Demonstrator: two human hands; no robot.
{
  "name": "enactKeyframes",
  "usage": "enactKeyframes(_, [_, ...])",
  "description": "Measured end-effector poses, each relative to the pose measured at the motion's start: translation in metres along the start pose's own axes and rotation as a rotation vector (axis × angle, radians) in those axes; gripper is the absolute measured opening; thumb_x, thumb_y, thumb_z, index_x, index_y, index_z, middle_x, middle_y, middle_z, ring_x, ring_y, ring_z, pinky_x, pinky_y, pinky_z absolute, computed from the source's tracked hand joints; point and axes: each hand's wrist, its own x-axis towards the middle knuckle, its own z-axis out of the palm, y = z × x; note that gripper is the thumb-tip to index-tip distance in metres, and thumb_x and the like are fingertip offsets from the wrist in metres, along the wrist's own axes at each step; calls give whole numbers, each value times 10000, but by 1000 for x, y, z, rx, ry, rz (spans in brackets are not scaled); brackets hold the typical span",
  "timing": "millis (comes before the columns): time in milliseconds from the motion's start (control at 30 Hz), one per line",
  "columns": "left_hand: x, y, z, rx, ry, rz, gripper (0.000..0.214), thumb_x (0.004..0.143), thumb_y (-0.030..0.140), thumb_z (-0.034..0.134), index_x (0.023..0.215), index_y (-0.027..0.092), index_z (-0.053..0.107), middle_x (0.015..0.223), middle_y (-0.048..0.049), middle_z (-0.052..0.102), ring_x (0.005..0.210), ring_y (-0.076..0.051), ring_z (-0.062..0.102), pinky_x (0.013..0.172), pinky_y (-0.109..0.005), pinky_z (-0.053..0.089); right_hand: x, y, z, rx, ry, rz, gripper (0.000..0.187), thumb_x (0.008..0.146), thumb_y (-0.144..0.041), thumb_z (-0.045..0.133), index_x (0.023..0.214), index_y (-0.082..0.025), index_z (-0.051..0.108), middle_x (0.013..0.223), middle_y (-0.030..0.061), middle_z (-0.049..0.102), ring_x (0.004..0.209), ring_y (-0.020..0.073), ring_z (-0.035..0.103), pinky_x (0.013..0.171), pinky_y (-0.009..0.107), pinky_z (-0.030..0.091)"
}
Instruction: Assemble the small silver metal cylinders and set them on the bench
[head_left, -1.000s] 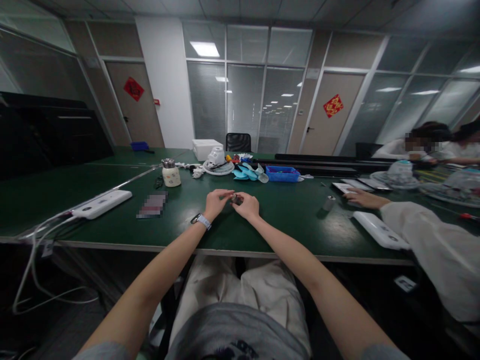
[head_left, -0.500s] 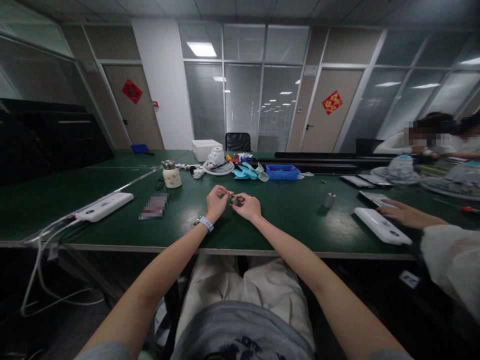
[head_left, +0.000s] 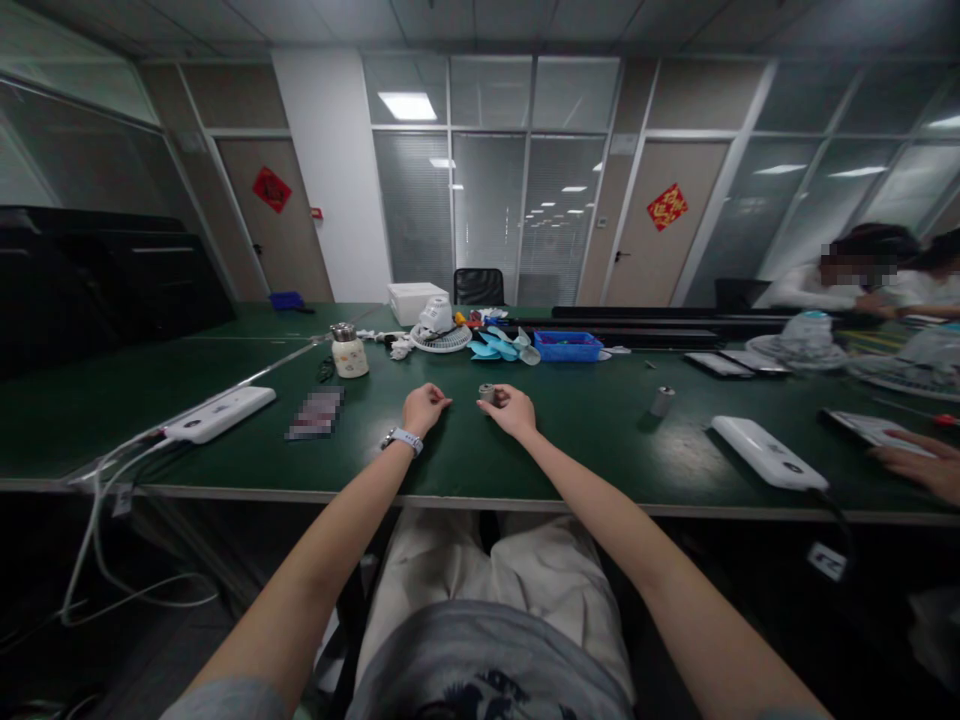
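Now pinching fingertips together on the left hand (head_left: 425, 410), cannot tell whether around anything; clamping fingers of the right hand (head_left: 516, 411) around an upright cylinder (head_left: 487, 393) over the table (head_left: 592, 465); facing, farther off, a second cylinder (head_left: 663, 402) rightward, a bottle (head_left: 350, 357) leftward, then blades (head_left: 493, 346) and a tray (head_left: 567, 353)

The held cylinder (head_left: 487, 392) has a bare grey metal look with a dull sheen. The standing cylinder (head_left: 663, 401) presents smooth, brighter metal. The tabletop (head_left: 585, 455) is smooth and semi-gloss, returning a diffuse glare. Both the right-hand power strip (head_left: 769, 455) and left-hand power strip (head_left: 221, 415) have smooth, glossy plastic housings. The basket (head_left: 568, 347) and fan blades (head_left: 495, 345) are plastic. The bottle (head_left: 349, 357) carries a shiny metallic cap. The trousers (head_left: 502, 575) are matt, creased cloth.
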Motion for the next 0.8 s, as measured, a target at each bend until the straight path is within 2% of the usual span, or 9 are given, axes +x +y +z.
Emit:
enactKeyframes(100, [0, -1, 0, -25, -24, 10, 157, 729, 353, 695, 785, 217, 643, 810, -33, 726, 794, -177, 658, 681, -261, 446, 4, 5, -1, 111, 5, 37, 445, 664, -426, 764, 1037, -198, 675, 924, 57, 720, 787, 180, 680, 744, 302, 543])
enactKeyframes(233, [1, -2, 1, -65, -44, 31, 223, 749, 399, 673, 883, 221, 681, 860, -44, 732, 831, -189, 661, 702, -263, 449, 10, 7, -1, 369, 12, 128, 410, 675, -335, 763, 1032, -156, 672, 997, 85, 715, 868, 179, 677, 784, 283, 537])
enactKeyframes(400, [3, 0, 1, -10, 3, 15, 385, 880, 482, 445, 887, 204, 712, 877, -77, 722, 824, -206, 645, 679, -270, 425, 14, 4, -3, 689, -96, 389, 254, 836, -290, 603, 1032, -136, 652, 988, 78, 715, 848, 162, 678, 714, 244, 531])
enactKeyframes(500, [3, 3, -1, 50, 31, -18, 450, 908, 449, 359, 810, 191, 715, 832, -86, 717, 786, -199, 632, 674, -264, 407, 13, 0, -7, 922, -176, 495, 222, 904, -299, 518, 1034, -162, 634, 959, 62, 719, 804, 139, 674, 660, 218, 516])
enactKeyframes(600, [2, 5, -3, 76, 34, -57, 433, 895, 396, 362, 792, 182, 724, 849, -92, 722, 803, -194, 630, 685, -252, 401, 11, -4, -13, 1148, -233, 587, 209, 933, -324, 484, 985, -192, 637, 906, 38, 724, 761, 122, 665, 625, 211, 502])
enactKeyframes(800, [4, 4, -3, 106, 50, -90, 460, 875, 334, 331, 844, 158, 755, 876, -115, 728, 835, -210, 639, 712, -255, 408, 8, -10, -20, 1336, -260, 723, 265, 959, -378, 445, 911, -200, 635, 853, 1, 721, 738, 89, 665, 639, 193, 496])
